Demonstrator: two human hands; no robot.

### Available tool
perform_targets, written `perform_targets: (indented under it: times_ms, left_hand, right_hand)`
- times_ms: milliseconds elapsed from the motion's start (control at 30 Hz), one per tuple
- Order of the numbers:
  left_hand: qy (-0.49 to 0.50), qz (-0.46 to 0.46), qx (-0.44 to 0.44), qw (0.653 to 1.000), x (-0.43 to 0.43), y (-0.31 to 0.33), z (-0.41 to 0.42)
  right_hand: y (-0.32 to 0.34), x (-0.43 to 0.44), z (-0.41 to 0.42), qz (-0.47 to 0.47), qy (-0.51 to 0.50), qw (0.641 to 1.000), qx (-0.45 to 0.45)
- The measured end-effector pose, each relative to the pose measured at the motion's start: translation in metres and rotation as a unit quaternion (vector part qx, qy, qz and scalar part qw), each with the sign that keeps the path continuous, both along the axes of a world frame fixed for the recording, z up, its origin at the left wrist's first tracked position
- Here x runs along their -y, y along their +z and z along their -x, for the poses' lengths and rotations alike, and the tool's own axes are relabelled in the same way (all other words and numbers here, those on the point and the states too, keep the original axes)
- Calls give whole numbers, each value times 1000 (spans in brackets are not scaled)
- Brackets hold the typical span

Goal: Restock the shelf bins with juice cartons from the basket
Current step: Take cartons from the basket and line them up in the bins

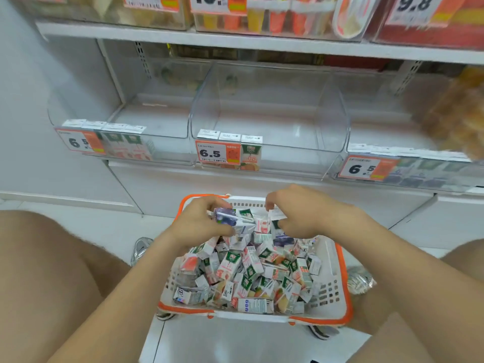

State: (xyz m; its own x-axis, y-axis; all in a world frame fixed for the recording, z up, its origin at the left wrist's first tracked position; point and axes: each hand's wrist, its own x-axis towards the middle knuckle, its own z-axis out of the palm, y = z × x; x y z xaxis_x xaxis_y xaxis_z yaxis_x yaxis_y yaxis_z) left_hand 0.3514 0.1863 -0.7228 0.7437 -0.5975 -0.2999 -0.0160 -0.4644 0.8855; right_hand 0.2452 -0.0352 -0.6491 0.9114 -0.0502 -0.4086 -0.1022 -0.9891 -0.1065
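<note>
The person crouches in front of the shelf with a white basket (330, 289), rimmed in orange, on the floor between their knees. It is heaped with small juice cartons (251, 271) lying every which way, some printed with orange fruit, some pink, some purple.

The left hand (199, 221) is over the far end of the heap. Its fingers and thumb are wrapped round a purple carton (230, 218), which is tilted on its side just above the others. The right hand (301, 213) is close beside it, with its fingers curled down over a white carton (275, 214) at the basket's far wall. From here I cannot tell whether it really has hold of that carton or is only touching it.

On the shelf above stand three clear bins. The middle bin (269, 113) has only a short row of cartons (251, 153) in its front left corner, behind a price tag (217, 153) reading 6.5. The left bin (146, 119) has a few cartons along its front. The right bin (337, 163) has a blurred row of them across its front. On the upper shelf (235, 40) there are more bins, filled with orange and yellow goods. A shoe (141, 248) shows on the floor to the left of the basket.
</note>
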Motion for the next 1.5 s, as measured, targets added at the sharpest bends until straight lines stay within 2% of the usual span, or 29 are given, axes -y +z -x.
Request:
perform_targets:
  times_ms: [100,267,367,567,767,900,1033,1200,1300,1400,1500]
  left_hand:
    - [44,57,-14,997,6,13,6]
    - [54,138,-66,987,25,34,20]
    - [36,131,-53,989,35,50,23]
    - [-59,104,-7,993,60,76,26]
    - [-59,100,32,993,101,88,30]
    - [-23,119,48,991,128,88,30]
    - [-1,144,43,989,160,97,41]
    - [-3,193,70,979,211,117,56]
    - [-8,191,110,975,245,130,67]
    - [-18,185,188,964,278,140,73]
    - [-50,193,259,945,310,146,77]
  right_hand:
    - [10,15,7,-29,-32,998,48]
    - [23,27,13,-116,-46,989,84]
    - [33,35,18,-163,-56,978,113]
    - [52,60,21,-210,-71,963,156]
    - [69,87,25,-199,-82,961,171]
    - [69,101,30,-229,-98,946,205]
    - [68,116,42,-225,-96,929,279]
    - [74,140,62,-197,-110,888,400]
    - [77,168,76,-170,-143,857,465]
    - [81,209,94,-122,-183,826,518]
    - [81,258,117,7,-200,832,517]
